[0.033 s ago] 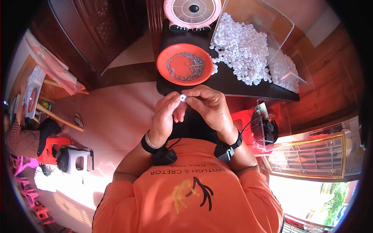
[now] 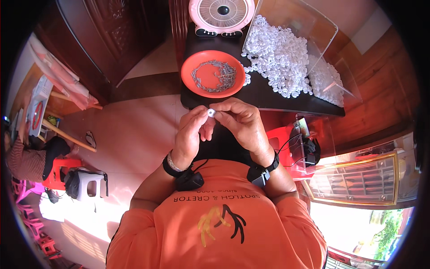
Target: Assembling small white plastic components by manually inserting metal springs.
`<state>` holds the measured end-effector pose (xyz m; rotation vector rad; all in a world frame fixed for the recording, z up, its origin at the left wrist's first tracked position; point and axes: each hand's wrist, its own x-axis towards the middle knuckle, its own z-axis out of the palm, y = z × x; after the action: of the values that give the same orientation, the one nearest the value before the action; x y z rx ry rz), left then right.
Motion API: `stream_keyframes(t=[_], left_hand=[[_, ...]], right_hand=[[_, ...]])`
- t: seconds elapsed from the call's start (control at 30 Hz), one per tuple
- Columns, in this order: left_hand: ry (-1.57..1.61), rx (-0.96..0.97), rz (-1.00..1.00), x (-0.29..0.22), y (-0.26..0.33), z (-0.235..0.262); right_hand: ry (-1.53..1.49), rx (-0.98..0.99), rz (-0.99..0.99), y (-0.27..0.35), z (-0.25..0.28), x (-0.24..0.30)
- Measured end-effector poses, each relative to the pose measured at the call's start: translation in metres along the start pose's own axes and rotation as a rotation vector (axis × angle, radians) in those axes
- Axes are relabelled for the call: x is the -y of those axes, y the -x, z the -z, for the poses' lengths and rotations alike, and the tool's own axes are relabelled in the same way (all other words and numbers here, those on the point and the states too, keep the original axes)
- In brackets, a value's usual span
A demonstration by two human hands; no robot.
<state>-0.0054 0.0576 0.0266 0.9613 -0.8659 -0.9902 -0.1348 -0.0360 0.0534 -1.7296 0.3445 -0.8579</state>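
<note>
A small white round plastic piece with a dark hole point(image 2: 211, 113) sits between my two hands, just in front of the table. My left hand point(image 2: 190, 130) pinches it at its left side with thumb and forefinger. From the other side, my right hand point(image 2: 242, 123) has thumb and forefinger closed together at the piece's right edge. Whatever lies between those right fingertips is hidden. Beyond my hands stands a shallow orange-red bowl point(image 2: 189, 85) holding many thin grey metal pins or nails. A large heap of similar white plastic pieces point(image 2: 280, 58) is spread to its right.
The black table point(image 2: 264, 96) also bears a pink fan point(image 2: 223, 13). Clear panels point(image 2: 336, 38) stand by the heap. A red stool point(image 2: 280, 134) with dark cabled gear is at right. Farther left, a person point(image 2: 29, 159) sits near a white stool point(image 2: 91, 184).
</note>
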Motion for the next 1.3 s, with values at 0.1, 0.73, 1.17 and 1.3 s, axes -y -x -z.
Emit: stream_keyframes(t=[0.1,0.73,1.17,1.3], left_hand=[[-0.042,-0.016,-0.014,-0.005,0.006,-0.005],[-0.081,-0.025,-0.033,0.024,0.004,0.007],[-0.263,-0.019,-0.038,0.016,-0.007,0.029],[-0.315,-0.025,-0.092,0.023,-0.014,0.04]], right_hand=[[0.048,-0.015,0.046,0.006,-0.004,0.012],[0.046,-0.024,-0.031,0.002,-0.013,-0.005],[0.157,0.128,-0.195,-0.029,-0.009,-0.02],[0.339,0.28,-0.189,-0.047,-0.004,-0.016]])
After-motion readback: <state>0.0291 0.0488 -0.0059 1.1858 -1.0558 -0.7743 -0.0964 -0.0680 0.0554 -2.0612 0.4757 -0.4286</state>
